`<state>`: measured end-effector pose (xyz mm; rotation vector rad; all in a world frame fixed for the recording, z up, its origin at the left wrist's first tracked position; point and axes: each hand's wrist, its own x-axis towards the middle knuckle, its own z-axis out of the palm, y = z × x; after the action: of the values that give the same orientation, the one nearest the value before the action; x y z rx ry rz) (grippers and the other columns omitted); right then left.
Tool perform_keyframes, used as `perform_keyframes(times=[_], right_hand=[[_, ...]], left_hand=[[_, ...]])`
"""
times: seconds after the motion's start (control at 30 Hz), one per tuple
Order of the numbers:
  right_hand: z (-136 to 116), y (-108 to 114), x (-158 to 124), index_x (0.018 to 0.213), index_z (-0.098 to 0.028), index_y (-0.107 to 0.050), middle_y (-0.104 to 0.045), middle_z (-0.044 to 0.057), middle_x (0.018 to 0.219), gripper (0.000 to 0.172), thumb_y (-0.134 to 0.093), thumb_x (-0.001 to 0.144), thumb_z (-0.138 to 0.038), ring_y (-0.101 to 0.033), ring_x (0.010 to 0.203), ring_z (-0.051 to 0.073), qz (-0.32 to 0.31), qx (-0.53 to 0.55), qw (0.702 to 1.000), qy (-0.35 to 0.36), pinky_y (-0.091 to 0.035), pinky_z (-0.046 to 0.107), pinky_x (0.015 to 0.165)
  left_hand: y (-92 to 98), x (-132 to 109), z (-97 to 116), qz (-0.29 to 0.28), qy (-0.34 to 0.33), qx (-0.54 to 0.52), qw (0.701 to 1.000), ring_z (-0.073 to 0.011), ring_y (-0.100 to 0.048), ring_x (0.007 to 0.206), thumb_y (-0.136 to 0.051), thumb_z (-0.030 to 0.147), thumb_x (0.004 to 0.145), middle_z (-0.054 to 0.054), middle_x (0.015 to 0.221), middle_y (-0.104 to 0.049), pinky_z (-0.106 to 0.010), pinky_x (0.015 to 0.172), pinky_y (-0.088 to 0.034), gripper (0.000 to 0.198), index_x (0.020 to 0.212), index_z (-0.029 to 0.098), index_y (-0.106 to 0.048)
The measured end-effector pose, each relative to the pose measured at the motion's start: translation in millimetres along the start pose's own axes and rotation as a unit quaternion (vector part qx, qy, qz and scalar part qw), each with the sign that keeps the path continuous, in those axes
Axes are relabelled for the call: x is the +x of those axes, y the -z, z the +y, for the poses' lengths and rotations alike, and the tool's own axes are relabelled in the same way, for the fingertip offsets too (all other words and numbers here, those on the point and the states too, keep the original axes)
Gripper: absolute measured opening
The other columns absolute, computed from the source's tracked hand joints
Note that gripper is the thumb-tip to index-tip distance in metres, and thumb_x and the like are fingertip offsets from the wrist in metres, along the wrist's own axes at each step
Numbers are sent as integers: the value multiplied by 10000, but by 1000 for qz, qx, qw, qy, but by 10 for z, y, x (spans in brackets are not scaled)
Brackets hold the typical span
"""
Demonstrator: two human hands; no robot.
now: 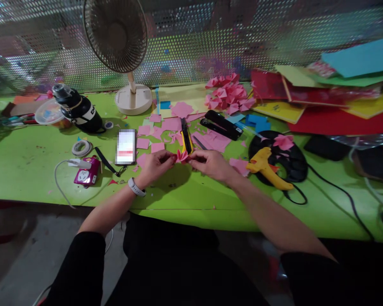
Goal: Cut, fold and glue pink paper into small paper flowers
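Between my two hands is a small pink folded paper flower [181, 156], held just above the green table. My left hand [158, 165] pinches its left side, and my right hand [207, 163] pinches the right side. Right behind the flower lies a yellow-and-black utility knife [186, 138], with a pair of dark blades [199, 143] beside it. Pink paper scraps and squares [157, 147] are spread around and beyond my hands. Further back sits a black stapler [221, 124]. A heap of folded pink paper flowers [229, 94] is behind that.
A yellow glue gun [268, 168] rests on a round black tray [298, 163] at the right. Stacked coloured paper [332, 121] fills the back right. At the left are a phone [125, 146], purple plug adapter [87, 172], tape roll [81, 148], black bottle [79, 111] and fan [133, 100].
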<state>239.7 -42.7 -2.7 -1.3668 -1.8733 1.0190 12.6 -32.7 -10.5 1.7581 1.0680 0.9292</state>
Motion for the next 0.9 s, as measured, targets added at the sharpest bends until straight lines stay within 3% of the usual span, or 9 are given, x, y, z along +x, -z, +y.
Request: perform_keyframes(times=[0.23,0.33,0.47,0.57,0.77,0.9], right_hand=[[-87,-30,-19,758,-211,-710,-681,-7,639,103,-657,841,-180,-593,558,148,-55,-158,986,-9,-396,283,544],[-99,-9,-20,736,-209,-694,-683,0,652,137,-654,858,-165,-587,563,148,-81,-189,978,-19,-382,288,550],[-123,11,-17,776,-205,-712,-697,10,687,124,-646,870,-161,-599,592,151,-99,-206,973,-32,-384,291,566],[-137,25,-15,813,-203,-733,-717,28,742,124,-633,886,-196,-622,638,158,-115,-208,970,-42,-407,296,598],[-102,161,-12,876,-231,-763,-723,38,781,163,-687,867,-375,-639,681,182,-150,-231,959,-73,-421,308,609],[-38,347,-25,909,-230,-751,-722,40,755,282,-676,864,-499,-622,602,171,-128,-179,969,-109,-429,307,558]], left_hand=[[205,64,70,-112,18,176,978,-94,-506,481,-698,347,840,-11,583,-666,-217,476,-306,207,882,164,-785],[250,74,90,-120,22,181,976,-78,-426,426,-731,435,825,-4,519,-622,-226,446,-244,293,891,155,-786],[285,82,128,-117,49,126,984,-76,-449,400,-687,439,870,-14,514,-630,-215,423,-273,306,861,142,-761],[318,110,148,-76,53,64,994,-70,-460,404,-698,423,869,-2,528,-615,-204,406,-284,282,848,144,-737],[382,197,128,136,17,-24,990,-54,-479,424,-683,349,888,27,544,-578,-182,415,-349,202,804,167,-709],[434,202,124,172,9,-11,985,-63,-473,417,-652,366,914,38,527,-555,-193,429,-358,209,847,177,-708]])
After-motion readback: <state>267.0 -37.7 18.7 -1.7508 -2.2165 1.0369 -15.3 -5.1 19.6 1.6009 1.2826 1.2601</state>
